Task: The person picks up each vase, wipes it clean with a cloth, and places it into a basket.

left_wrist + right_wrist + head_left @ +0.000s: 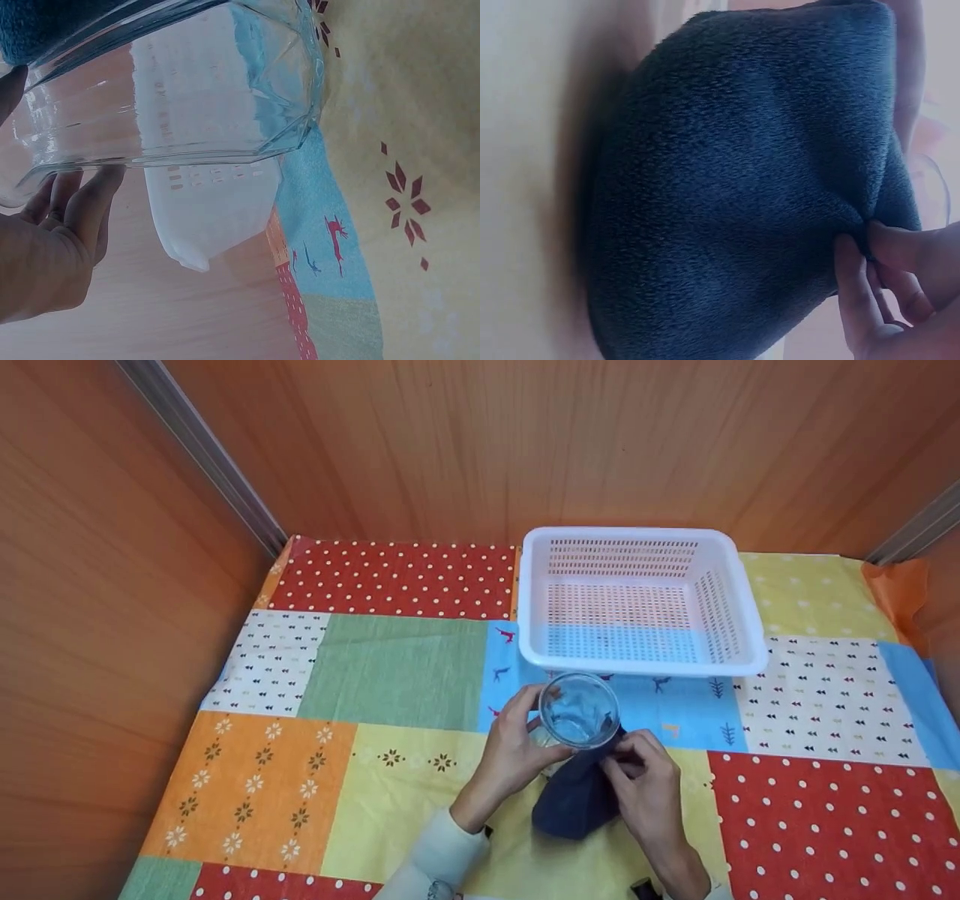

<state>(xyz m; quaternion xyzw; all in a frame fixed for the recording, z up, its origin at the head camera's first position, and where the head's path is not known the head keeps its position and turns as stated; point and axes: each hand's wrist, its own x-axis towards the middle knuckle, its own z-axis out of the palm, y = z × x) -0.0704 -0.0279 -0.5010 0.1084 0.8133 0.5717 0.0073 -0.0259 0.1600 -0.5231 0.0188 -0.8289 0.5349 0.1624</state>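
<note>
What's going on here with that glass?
A person is holding a clear glass in their left hand. Their right hand is pinching a dark blue cloth right by the glass. Just beyond the hands, a white plastic basket sits on a colourful patchwork tablecloth.

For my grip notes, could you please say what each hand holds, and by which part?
The left hand holds the clear glass by its wall near the rim; the right hand pinches a fold of the navy plush cloth.
</note>
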